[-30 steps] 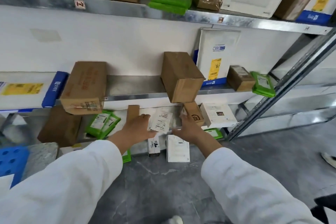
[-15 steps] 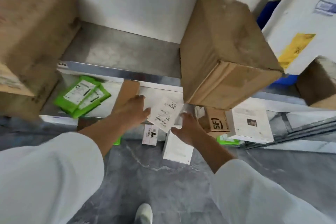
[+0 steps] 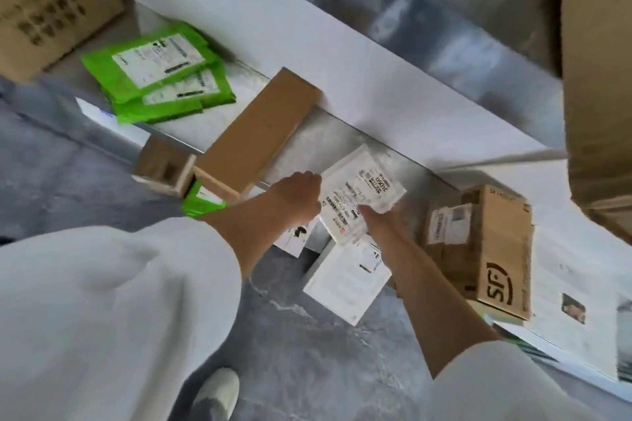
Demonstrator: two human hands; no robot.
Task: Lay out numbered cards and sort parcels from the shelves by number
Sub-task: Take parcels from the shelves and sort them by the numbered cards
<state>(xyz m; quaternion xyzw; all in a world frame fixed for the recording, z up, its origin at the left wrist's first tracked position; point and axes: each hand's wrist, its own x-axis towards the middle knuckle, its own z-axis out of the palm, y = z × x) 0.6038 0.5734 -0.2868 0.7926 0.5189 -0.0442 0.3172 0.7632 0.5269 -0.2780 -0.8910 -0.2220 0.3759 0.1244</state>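
A small white parcel point(image 3: 359, 191) with a printed shipping label lies at the front of the low metal shelf point(image 3: 304, 143). My left hand point(image 3: 297, 195) grips its left edge and my right hand point(image 3: 383, 219) holds its lower right corner from below. A long brown box point(image 3: 260, 133) lies just left of my left hand. To the right of my right arm stands a brown SF-marked box point(image 3: 492, 249). Below the held parcel, white cards or flat white parcels point(image 3: 345, 280) lean against the shelf base on the grey floor.
Green mailer bags point(image 3: 160, 72) lie on the shelf at the left, beside a big cardboard box point(image 3: 51, 3). Another large carton point(image 3: 598, 79) overhangs at upper right. A small brown-and-white box point(image 3: 164, 167) and a green bag point(image 3: 201, 202) sit under the shelf. My shoe point(image 3: 219, 393) shows below.
The view has dropped and closed in on the low shelf. Both hands have closed onto the white labelled parcel, the right hand moving up under its corner.
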